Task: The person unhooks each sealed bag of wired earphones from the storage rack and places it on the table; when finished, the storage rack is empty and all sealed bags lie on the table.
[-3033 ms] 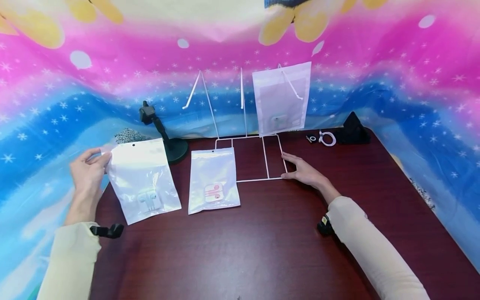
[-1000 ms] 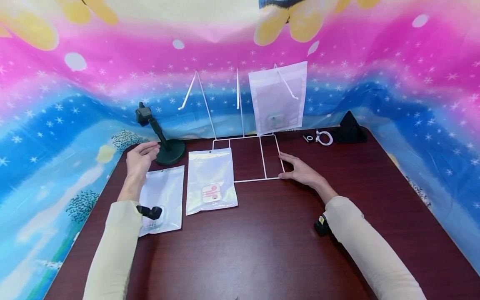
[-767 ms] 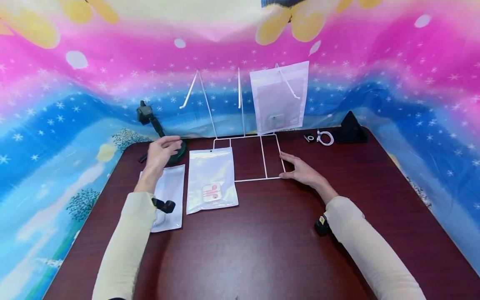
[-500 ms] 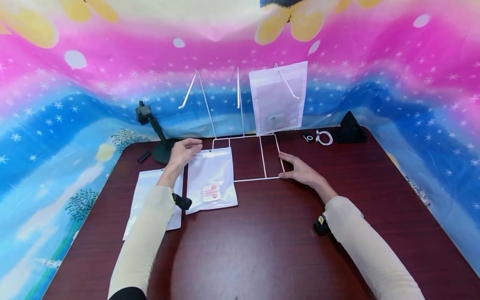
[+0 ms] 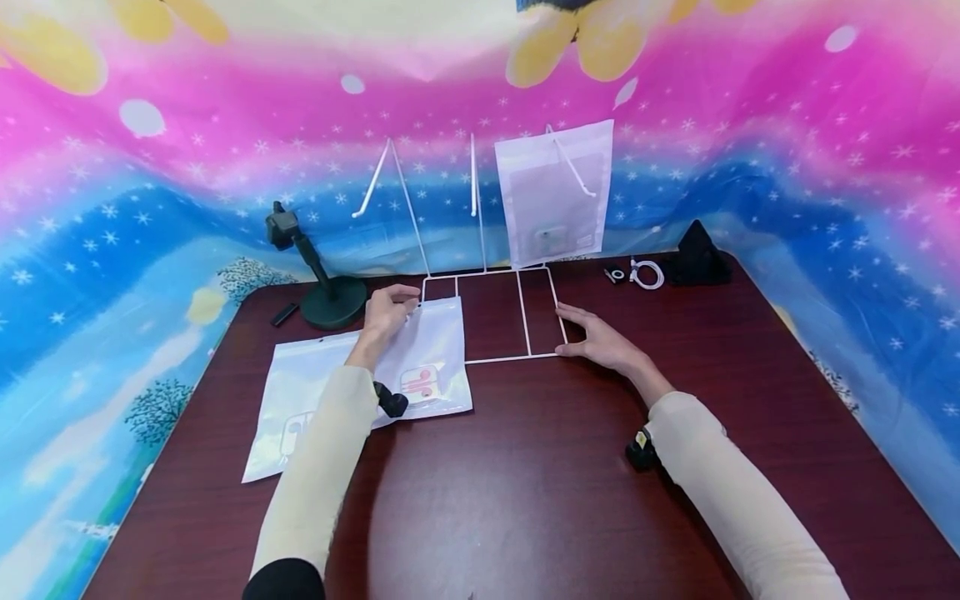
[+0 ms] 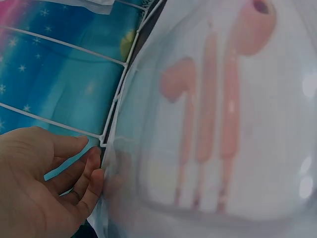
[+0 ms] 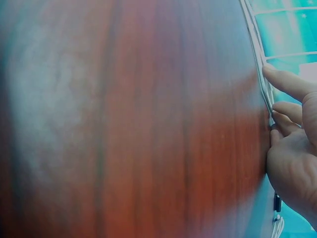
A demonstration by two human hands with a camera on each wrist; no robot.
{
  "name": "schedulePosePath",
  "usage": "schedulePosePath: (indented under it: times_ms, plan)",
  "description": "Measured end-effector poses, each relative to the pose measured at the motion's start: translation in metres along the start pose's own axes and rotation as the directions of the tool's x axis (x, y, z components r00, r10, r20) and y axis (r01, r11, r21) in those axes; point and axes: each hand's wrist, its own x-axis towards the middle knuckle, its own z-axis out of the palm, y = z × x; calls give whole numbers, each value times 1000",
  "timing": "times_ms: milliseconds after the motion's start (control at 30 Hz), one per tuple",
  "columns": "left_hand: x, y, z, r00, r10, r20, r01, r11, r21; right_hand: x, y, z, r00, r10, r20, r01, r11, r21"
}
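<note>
My left hand (image 5: 386,318) is at the top left of a white zip bag (image 5: 438,333) with pink earphones (image 5: 420,385) inside. In the left wrist view its thumb and fingers (image 6: 89,193) are loosely bent, with a gap between them, and the fingertips are right at the bag's edge. A second white bag (image 5: 281,379) with pale earphones lies to the left, partly covered by my left forearm. My right hand (image 5: 600,340) rests at the right front corner of the white wire rack's base (image 5: 525,317), thumb and fingers spread and touching the bars.
One white bag (image 5: 555,196) hangs on the rack's right hook; the left hook (image 5: 367,193) and middle hook (image 5: 474,179) are bare. Behind stand a dark green stand (image 5: 333,300), a small black bar (image 5: 285,314), a coiled white cable (image 5: 647,275) and a black holder (image 5: 697,258).
My left hand set the bag with pale earphones down on the table at left, let go, and moved right to the bag with pink earphones. My right hand stayed at the rack's corner.
</note>
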Motion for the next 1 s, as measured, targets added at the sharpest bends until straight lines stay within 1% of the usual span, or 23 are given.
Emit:
schedulePosePath:
  times_ms: [100,200,467,633,800,867,933,1000]
  plan:
    - [-1,-6,2,1000,-4,-12,4,1000,12,2,1,2,1000,-3,8,3,1000,-12]
    - [-3,-12,4,1000,10,-6,-10,999,42,3,1,4,1000,-4,15,4,1000,-19]
    - [-5,-22,7,996,74,43,-79,990,117,2,-3,3,1000,-8,12,8,1000,-8]
    - [-5,-26,5,994,84,73,-91,990,111,3,-2,4,1000,-12,14,12,1000,5]
    - [-4,-24,4,989,88,119,-102,987,121,0,-2,3,1000,19,12,-20,997,81]
    - [-3,-21,6,989,89,120,-103,987,122,-2,-2,0,999,45,2,-45,991,129]
    - [-2,-19,7,989,97,113,-111,986,128,-2,-2,-2,998,61,-21,-56,980,193]
    - [-2,-18,7,989,102,110,-117,984,134,0,-2,-5,995,78,-59,-59,959,276]
